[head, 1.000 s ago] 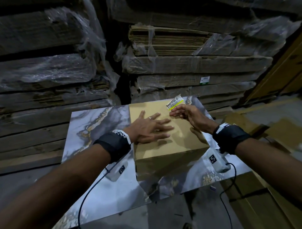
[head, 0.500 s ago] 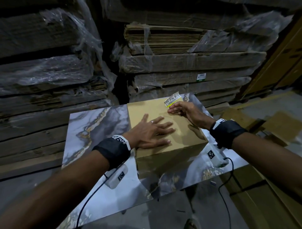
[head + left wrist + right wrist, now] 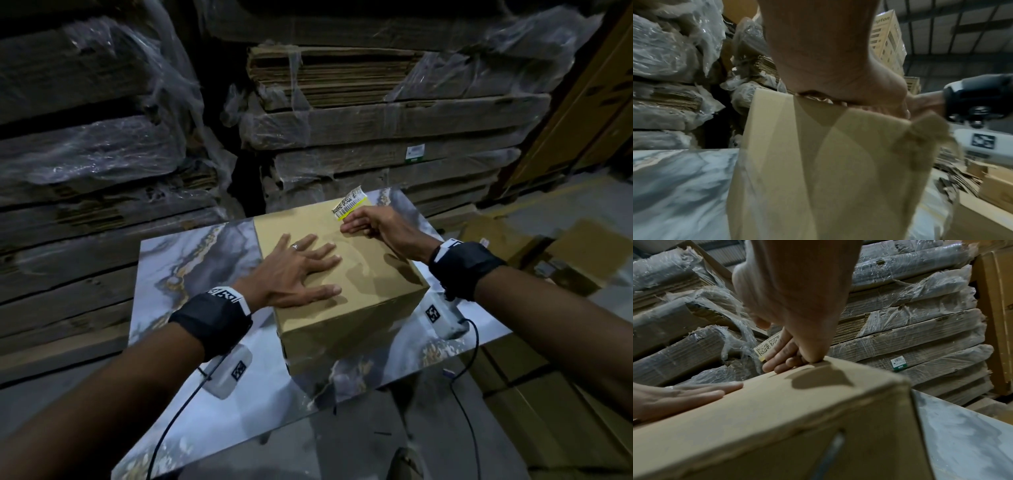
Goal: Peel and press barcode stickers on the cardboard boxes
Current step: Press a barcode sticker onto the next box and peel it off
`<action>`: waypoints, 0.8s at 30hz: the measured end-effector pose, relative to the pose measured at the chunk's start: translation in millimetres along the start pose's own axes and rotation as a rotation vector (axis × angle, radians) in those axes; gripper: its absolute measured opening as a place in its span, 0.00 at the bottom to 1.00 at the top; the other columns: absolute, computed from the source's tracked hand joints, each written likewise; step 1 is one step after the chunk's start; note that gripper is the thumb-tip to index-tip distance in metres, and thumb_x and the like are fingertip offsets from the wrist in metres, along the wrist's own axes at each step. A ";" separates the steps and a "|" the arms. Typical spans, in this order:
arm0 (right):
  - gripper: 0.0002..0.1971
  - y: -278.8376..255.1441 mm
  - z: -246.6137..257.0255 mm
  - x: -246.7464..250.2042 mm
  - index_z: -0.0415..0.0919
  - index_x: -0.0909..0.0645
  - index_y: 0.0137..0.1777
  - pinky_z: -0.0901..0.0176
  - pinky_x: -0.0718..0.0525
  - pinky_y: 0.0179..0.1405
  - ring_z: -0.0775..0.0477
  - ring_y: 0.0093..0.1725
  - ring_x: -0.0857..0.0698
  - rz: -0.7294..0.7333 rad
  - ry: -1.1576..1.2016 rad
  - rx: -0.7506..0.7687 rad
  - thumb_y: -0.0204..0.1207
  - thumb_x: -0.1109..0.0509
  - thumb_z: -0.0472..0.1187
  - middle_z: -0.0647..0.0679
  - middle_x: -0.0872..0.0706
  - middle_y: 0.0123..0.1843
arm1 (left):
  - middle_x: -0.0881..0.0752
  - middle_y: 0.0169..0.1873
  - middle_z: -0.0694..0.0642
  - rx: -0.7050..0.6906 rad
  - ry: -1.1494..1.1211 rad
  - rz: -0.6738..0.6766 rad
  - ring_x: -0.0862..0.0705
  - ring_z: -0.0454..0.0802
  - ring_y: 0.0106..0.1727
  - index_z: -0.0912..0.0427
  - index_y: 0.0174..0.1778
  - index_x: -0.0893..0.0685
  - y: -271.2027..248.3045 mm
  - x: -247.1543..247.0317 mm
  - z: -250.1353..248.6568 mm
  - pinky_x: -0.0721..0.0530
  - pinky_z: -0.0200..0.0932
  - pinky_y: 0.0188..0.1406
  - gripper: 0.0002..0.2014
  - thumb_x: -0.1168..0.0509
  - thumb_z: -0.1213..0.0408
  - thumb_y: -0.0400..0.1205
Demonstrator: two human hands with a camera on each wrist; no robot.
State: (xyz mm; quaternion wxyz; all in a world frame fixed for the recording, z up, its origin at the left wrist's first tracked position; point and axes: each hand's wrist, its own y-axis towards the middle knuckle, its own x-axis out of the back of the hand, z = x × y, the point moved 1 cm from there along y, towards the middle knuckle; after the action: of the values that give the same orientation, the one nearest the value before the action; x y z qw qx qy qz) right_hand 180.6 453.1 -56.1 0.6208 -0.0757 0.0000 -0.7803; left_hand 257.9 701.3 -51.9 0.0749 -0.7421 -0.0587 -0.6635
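box: sitting on the marble table
left hand: spread flat on top
right hand: pinching the sticker at the far edge

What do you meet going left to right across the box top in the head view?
Left hand pressed flat on the box → right hand holding the sticker at the far edge.
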 end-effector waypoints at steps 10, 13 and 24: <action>0.22 3.2 -5.7 2.3 0.37 0.13 0.60 0.46 0.25 0.63 0.42 0.61 0.09 0.018 -0.007 0.004 0.80 0.44 0.48 0.38 0.07 0.59 | 0.43 0.87 0.37 0.086 0.082 -0.016 0.45 0.55 0.89 0.27 0.85 0.42 -10.3 6.9 44.4 0.45 0.69 0.80 0.35 0.62 0.22 0.81; 0.23 3.4 -5.9 2.3 0.37 0.13 0.60 0.49 0.25 0.59 0.43 0.60 0.09 0.020 -0.011 0.009 0.80 0.44 0.48 0.39 0.07 0.58 | 0.41 0.87 0.42 0.119 0.114 -0.029 0.43 0.57 0.89 0.34 0.87 0.41 -9.3 4.5 36.4 0.45 0.69 0.81 0.38 0.60 0.23 0.81; 0.22 1.3 -2.8 0.2 0.37 0.12 0.60 0.50 0.23 0.63 0.42 0.62 0.10 0.008 -0.001 0.013 0.81 0.43 0.48 0.39 0.07 0.58 | 0.44 0.86 0.33 -0.052 -0.025 0.003 0.52 0.51 0.90 0.25 0.83 0.39 -20.6 2.8 10.0 0.53 0.72 0.83 0.29 0.56 0.27 0.85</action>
State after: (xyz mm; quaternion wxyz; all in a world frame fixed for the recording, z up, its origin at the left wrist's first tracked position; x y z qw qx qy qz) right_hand 181.5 452.3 -58.9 0.6244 -0.0722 -0.0051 -0.7778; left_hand 264.2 723.4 -49.5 0.0555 -0.7522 -0.0412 -0.6553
